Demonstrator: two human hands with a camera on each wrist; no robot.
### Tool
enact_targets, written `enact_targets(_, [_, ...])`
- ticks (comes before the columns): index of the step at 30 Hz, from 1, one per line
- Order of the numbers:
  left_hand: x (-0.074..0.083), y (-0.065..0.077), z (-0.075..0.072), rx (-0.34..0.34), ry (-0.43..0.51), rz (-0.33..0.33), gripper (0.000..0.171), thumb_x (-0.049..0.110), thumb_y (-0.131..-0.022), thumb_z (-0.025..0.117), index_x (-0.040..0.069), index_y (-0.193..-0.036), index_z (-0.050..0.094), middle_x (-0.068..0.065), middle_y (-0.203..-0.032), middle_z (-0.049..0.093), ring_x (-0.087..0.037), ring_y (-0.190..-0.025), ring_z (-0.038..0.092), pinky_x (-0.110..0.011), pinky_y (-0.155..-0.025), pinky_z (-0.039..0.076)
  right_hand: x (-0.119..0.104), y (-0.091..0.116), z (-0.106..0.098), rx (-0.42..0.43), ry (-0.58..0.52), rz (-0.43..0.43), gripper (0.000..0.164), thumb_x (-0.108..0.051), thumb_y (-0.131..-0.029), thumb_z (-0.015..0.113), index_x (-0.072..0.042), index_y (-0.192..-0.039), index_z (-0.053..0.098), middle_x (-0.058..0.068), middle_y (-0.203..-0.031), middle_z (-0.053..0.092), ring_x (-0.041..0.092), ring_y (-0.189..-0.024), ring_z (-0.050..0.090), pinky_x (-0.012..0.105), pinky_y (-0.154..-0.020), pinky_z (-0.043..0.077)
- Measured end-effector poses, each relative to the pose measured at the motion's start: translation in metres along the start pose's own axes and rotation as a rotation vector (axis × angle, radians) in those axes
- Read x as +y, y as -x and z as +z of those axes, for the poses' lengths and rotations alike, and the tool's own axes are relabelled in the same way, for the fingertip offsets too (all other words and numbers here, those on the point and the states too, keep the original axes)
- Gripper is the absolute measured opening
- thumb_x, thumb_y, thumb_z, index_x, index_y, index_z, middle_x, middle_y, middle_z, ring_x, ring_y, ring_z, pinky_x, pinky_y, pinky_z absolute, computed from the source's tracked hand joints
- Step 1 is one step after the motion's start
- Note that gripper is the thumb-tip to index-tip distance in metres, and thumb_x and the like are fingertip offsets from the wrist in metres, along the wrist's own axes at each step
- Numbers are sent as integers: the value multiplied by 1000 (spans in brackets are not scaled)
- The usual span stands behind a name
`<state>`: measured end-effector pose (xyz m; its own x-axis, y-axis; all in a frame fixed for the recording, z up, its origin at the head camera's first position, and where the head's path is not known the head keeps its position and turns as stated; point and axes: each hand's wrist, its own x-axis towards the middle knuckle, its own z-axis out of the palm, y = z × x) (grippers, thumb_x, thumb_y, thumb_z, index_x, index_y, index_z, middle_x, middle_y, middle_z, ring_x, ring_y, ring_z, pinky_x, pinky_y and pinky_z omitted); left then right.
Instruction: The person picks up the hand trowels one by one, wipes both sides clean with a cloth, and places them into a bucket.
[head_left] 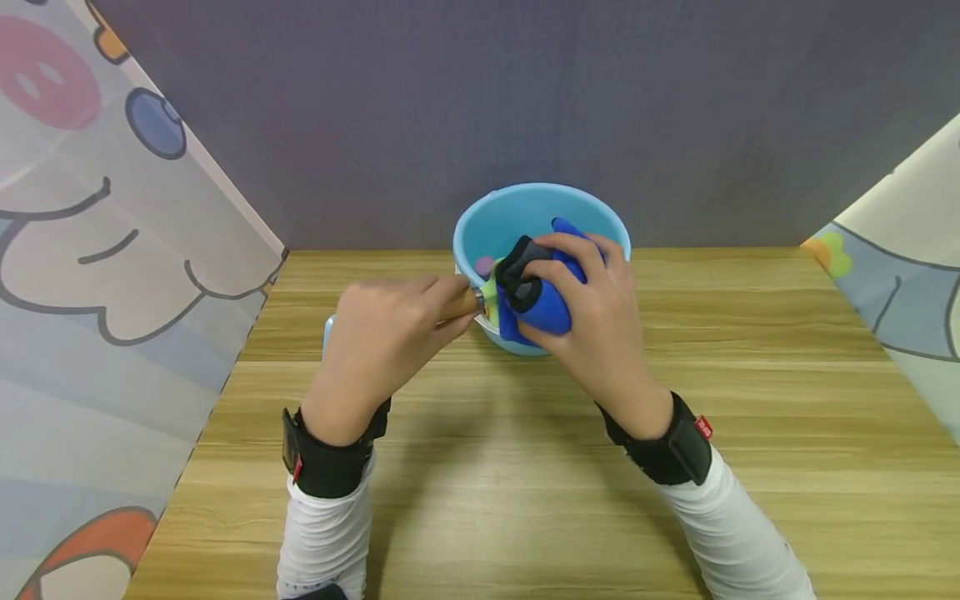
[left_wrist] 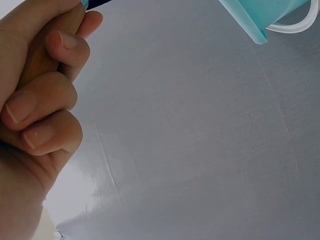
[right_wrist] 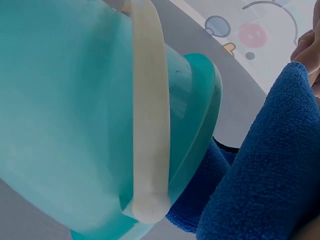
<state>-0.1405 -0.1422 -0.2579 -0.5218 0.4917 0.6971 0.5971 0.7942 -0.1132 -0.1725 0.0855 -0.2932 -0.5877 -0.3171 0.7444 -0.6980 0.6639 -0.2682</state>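
My left hand point(head_left: 390, 333) grips the wooden handle point(head_left: 461, 306) of a small tool with a metal collar and a yellow-green part. In the left wrist view its fingers curl round that handle. My right hand point(head_left: 596, 308) holds a fuzzy blue cloth point(head_left: 546, 310) with black parts, bunched against the tool's green end. Most of the tool's head is hidden by the cloth. Both hands are over the near rim of a light blue bucket point(head_left: 540, 196). The cloth point(right_wrist: 265, 165) hangs beside the bucket's rim in the right wrist view.
A pinkish round thing point(head_left: 484, 266) lies inside the bucket, which has a white handle point(right_wrist: 150, 115). A light blue edge of something point(head_left: 328, 329) shows behind my left hand. The wooden table point(head_left: 480, 517) ends at a dark grey wall point(head_left: 525, 100), with cartoon-printed panels point(head_left: 60, 350) at the sides.
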Motion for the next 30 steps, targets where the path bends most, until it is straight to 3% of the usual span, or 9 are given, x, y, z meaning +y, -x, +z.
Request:
enact_targets(8, [-2, 1, -1, 4, -1, -15, 22, 28, -88, 81, 13, -85, 66, 7, -56, 50, -8, -43, 39, -27, -40, 28, 4, -1, -1, 8, -9, 18, 53, -17, -69, 96, -8, -113, 67, 16, -138, 59, 46, -129, 46, 64, -111, 34])
enact_targets(16, [-3, 2, -8, 24, -7, -13, 29, 28, -90, 79, 12, -78, 59, 6, -55, 42, -8, -43, 31, -25, -41, 24, 4, -2, -4, 15, -23, 16, 49, -17, -72, 93, -8, -113, 67, 17, -137, 59, 44, -127, 46, 64, -111, 34])
enact_targets(30, [-5, 4, -11, 12, -8, -36, 22, 29, -89, 80, 9, -94, 72, 5, -61, 61, -10, -44, 51, -26, -40, 30, 7, -3, -5, 17, -48, 64, 47, -14, -73, 92, -6, -113, 68, 17, -137, 59, 43, -127, 46, 61, -111, 34])
